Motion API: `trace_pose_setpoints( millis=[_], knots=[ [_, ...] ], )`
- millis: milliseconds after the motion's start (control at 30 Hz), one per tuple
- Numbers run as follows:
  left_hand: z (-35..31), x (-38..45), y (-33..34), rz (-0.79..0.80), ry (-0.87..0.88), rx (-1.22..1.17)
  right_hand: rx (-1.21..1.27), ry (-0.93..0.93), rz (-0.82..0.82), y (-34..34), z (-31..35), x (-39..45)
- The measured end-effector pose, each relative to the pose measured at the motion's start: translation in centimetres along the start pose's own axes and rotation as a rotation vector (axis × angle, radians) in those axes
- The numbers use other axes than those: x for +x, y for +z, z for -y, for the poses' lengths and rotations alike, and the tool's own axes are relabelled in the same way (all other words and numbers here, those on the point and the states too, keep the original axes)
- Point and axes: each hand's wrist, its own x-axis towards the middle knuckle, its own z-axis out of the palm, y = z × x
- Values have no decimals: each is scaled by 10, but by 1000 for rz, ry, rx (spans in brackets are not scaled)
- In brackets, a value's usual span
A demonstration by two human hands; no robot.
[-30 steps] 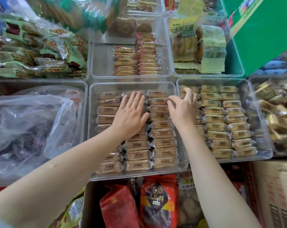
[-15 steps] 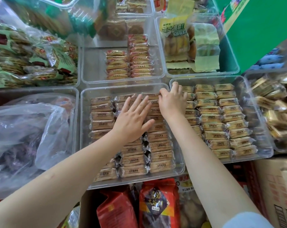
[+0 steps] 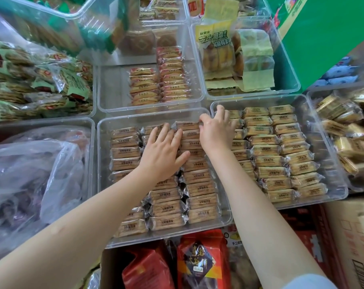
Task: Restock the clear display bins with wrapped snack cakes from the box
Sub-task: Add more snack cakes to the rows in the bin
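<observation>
Currently, the left hand (image 3: 163, 152) lies flat, fingers spread, pressing on the snack cakes (image 3: 200, 188) packed in 3 rows inside the centre clear bin (image 3: 103, 151). The right hand (image 3: 215, 130) reaches to the far right corner of that bin — its fingertips curl onto the farthest cake (image 3: 187, 125) of the right row. A second filled bin (image 3: 331, 163) sits just beside, to the right.

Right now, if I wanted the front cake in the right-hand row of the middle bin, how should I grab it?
Pinch that front cake by its crimped wrapper ends, from above: it lies flat against the bin's front wall, with another cake tight behind.
</observation>
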Motion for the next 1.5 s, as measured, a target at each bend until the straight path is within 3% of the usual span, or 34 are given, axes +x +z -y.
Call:
trace_pose_setpoints(
  millis=[333, 433, 567, 733, 1067, 1333, 1500],
  knots=[
    [-5, -2, 1, -86, -26, -102, 132, -29, -320, 6, -1, -2],
    [-8, 4, -3, -98, -7, -112, 115, -48, -312, 6, -2, -2],
    [-8, 9, -1, 3, -2, -80, 89, -48, -236, 9, -2, -2],
    [-7, 12, -2, 42, -21, -103, 182, -75, -296, 5, -9, -8],
    [-8, 13, 1, 37, 68, -65, 71, -94, -37, 2, -12, -23],
    [-13, 19, 3, 37, 103, -66, 83, -130, -240, 5, -12, -26],
    [-17, 20, 4, 65, 99, -6, 86, -123, -234, 4, -13, -26]
  ],
)
